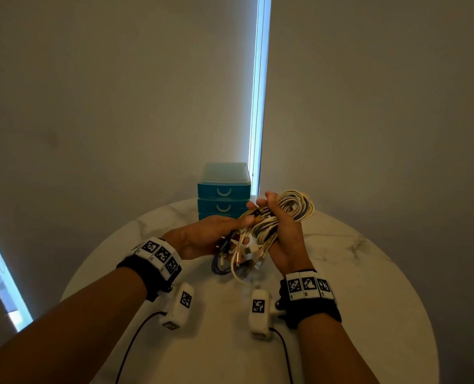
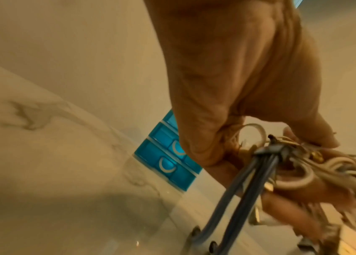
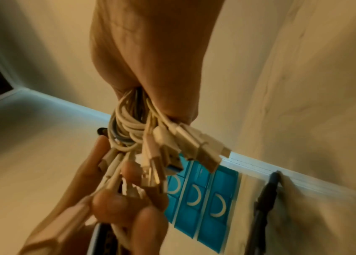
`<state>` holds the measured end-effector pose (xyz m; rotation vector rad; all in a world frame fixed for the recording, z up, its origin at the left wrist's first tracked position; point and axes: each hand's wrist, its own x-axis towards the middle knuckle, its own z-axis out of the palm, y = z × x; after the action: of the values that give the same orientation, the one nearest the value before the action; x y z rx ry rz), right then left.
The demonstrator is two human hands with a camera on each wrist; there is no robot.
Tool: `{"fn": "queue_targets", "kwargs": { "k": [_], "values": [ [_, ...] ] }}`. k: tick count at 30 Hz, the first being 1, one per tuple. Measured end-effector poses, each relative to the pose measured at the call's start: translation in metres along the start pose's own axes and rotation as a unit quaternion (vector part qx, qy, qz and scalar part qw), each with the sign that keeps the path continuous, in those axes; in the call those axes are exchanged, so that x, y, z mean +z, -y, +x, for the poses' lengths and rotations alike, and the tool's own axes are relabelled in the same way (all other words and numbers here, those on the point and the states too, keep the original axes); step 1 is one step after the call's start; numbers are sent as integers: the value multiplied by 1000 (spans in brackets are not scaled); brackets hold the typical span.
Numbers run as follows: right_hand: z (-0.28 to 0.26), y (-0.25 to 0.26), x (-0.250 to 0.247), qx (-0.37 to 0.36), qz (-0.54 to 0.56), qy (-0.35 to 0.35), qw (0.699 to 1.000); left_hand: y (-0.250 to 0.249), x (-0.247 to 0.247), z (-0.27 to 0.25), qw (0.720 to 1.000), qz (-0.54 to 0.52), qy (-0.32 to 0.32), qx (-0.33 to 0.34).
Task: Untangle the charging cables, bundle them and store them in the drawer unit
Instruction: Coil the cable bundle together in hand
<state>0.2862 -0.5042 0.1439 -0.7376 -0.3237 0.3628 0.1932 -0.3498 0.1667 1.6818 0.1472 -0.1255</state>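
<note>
The right hand (image 1: 285, 234) is closed around a thick coil of charging cables (image 1: 291, 212), just right of the middle of the head view, and the fingers are clamped on the middle of the coil. The left hand (image 1: 202, 236) comes from the left, and its thumb and fingertips pinch some strands and plug ends near a small yellow piece, which is too blurred to name. The coil is lifted above the round marble table (image 1: 368, 273); only one loose loop of a blue-grey cable (image 1: 216, 268) hangs down toward the tabletop. I think the main risk is here: the plug ends (image 3: 196, 151) stick out free in the lower part of the bundle, so if the right grip loosens while the left hand works, the loops could spring open and tangle again. The hanging loop could also catch on a hand or drag on the table when the bundle goes to the drawer unit (image 1: 224, 189), which stands closed at the far edge of the table, in the centre of the frame. Counted: one bundle, mostly white cables and at least one blue-grey; the exact number of cables I cannot tell. Three drawers, each with a curved handle, show in the right wrist view.
</note>
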Motion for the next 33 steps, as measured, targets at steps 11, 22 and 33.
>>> {"fn": "queue_targets", "kwargs": {
  "k": [11, 22, 33],
  "values": [
    [5, 0, -10, -21, -158, -161, 974, 9, 20, 10, 987, 157, -12, -36],
    [-1, 9, -7, -25, -92, -153, 984, -24, -1, -6, 856, 507, -88, 57],
    [3, 12, -17, -110, -224, -208, 946, -21, -8, -8, 930, 367, -23, -10]
  ]
}}
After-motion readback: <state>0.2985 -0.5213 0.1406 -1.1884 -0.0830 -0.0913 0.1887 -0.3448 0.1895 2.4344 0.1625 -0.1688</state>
